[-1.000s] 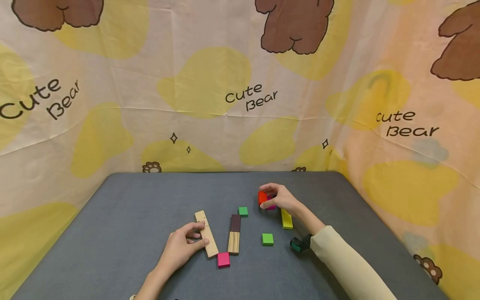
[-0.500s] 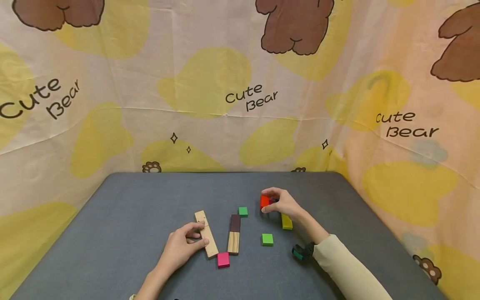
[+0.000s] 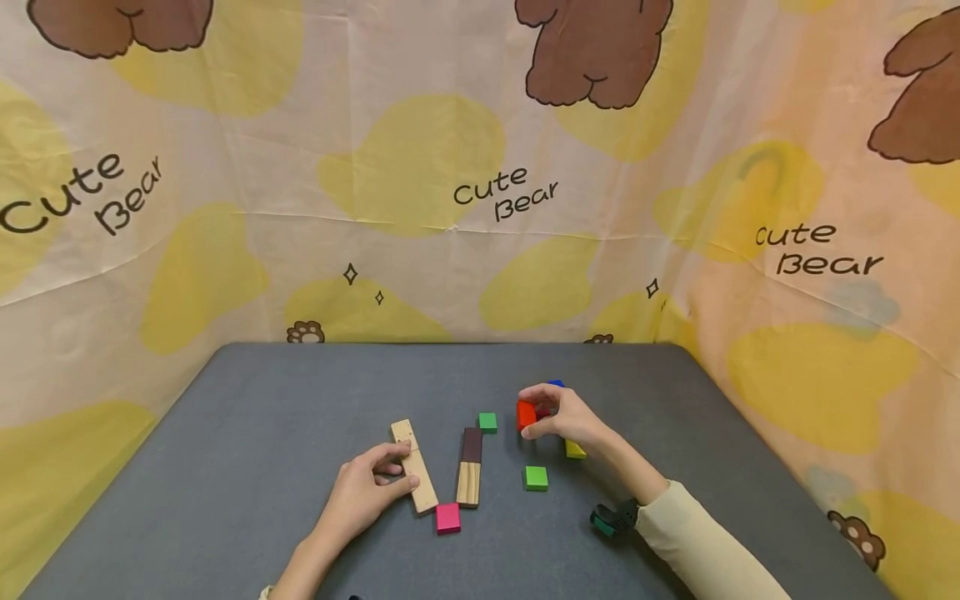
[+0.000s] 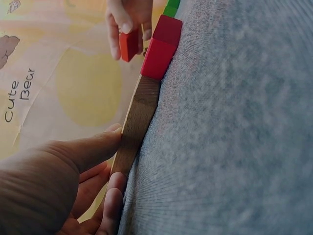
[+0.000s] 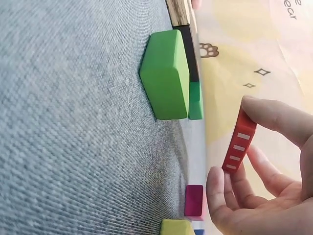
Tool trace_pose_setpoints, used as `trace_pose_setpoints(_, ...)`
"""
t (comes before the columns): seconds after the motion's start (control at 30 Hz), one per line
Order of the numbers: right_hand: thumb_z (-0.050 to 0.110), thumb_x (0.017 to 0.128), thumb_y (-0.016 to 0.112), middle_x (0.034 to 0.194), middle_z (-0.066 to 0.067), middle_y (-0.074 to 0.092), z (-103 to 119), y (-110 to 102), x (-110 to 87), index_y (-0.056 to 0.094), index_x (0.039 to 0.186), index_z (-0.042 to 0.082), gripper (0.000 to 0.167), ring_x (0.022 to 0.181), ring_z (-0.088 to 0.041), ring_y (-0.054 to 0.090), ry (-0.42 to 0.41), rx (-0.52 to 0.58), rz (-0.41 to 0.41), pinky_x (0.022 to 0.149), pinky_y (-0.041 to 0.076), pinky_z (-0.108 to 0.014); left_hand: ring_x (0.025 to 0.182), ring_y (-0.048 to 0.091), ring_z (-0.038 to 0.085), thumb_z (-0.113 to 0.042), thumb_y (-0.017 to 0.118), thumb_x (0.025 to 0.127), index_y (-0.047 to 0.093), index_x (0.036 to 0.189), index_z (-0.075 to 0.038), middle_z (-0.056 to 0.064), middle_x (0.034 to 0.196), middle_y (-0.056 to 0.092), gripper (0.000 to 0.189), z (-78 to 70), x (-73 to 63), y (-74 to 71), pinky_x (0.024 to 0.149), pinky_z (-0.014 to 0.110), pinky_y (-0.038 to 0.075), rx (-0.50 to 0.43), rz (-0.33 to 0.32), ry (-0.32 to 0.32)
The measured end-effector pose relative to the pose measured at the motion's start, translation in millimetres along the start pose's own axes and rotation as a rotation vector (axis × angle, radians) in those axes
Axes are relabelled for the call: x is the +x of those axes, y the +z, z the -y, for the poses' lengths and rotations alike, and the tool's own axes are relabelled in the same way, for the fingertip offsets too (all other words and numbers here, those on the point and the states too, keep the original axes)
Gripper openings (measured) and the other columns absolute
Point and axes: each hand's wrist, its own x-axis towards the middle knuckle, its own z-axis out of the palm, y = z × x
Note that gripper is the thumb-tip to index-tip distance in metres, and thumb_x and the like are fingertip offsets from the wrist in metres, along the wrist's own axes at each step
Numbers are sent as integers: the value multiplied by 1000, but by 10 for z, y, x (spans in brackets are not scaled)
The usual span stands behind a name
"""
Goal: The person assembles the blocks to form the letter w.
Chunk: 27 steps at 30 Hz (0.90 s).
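Note:
In the head view my left hand (image 3: 367,487) pinches a strip of pale wooden blocks (image 3: 420,485) lying on the table, thumb and fingertips at its surface; the left wrist view shows the thumb on the wooden block (image 4: 139,115). My right hand (image 3: 570,418) holds a red block (image 3: 526,417) between thumb and fingertips. Seen from the right wrist, that red block (image 5: 239,139) bears white marks along one side and is raised off the table. A pink block (image 3: 448,518) sits at the near end of the pale strip.
Right of the strip lie a dark brown block (image 3: 471,445) and a striped wooden block (image 3: 468,485), end to end. Green blocks stand near them, one far (image 3: 488,422), one nearer (image 3: 536,478). Yellow (image 3: 575,450), blue (image 3: 556,383) and magenta (image 5: 194,201) blocks are partly hidden by the right hand.
My right hand has come nearer with the red block. It uncovers a blue block behind it and hides more of the yellow one. The left hand stays in place.

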Motion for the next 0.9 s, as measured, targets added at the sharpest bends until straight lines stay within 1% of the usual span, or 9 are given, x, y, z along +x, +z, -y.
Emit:
trace_pose_setpoints(0.1, 9, 75, 84, 115, -6, 62, 14, 14, -16, 61, 129, 2, 59, 104, -29, 53, 4, -8, 3, 87, 46, -41, 90, 64, 9, -18, 87, 77, 71, 119, -16, -3, 112, 69, 44, 4, 1, -8, 74, 28, 52, -8, 1, -1)
trace_pose_setpoints(0.3, 8, 73, 86, 113, -7, 62, -41, 88, -26, 62, 127, 2, 60, 101, -28, 55, 13, -20, 6, 83, 48, -40, 89, 64, 9, -17, 86, 77, 71, 119, -16, -3, 112, 69, 44, 25, 2, -14, 74, 28, 52, -12, 1, 0)
trace_pose_setpoints(0.4, 7, 72, 87, 113, -7, 62, -57, 141, -44, 62, 126, 3, 60, 102, -28, 55, 22, -5, 9, 83, 48, -39, 89, 64, 10, -17, 86, 77, 71, 119, -16, -3, 112, 69, 45, 37, -2, -15, 74, 28, 52, -14, -1, -1)
trace_pose_setpoints(0.43, 6, 72, 86, 113, -9, 62, -15, 160, -72, 62, 126, 1, 59, 103, -30, 55, 23, 6, 12, 83, 48, -39, 89, 64, 10, -17, 86, 77, 71, 119, -16, -3, 112, 69, 45, 42, -3, -15, 74, 28, 52, -15, -1, -1)
trace_pose_setpoints(0.63, 4, 73, 85, 116, -10, 62, 12, 255, -143, 61, 126, 1, 58, 107, -30, 54, 41, 41, 21, 87, 48, -39, 90, 64, 10, -18, 87, 76, 72, 118, -17, -4, 112, 69, 44, 48, 2, -13, 74, 28, 52, -18, 1, 1)
trace_pose_setpoints(0.67, 5, 73, 85, 116, -8, 62, -26, 268, -138, 62, 126, 2, 58, 106, -29, 55, 45, 42, 18, 87, 49, -39, 89, 64, 11, -18, 87, 77, 72, 118, -16, -3, 112, 69, 44, 46, 4, -12, 74, 29, 52, -19, 0, 8)
trace_pose_setpoints(0.9, 1, 72, 84, 116, -8, 62, -9, 364, -229, 61, 126, 2, 59, 105, -28, 55, 81, 68, -18, 88, 49, -40, 89, 64, 11, -19, 87, 77, 72, 116, -16, -2, 113, 69, 42, 37, 24, -23, 73, 30, 52, -31, 6, 14)
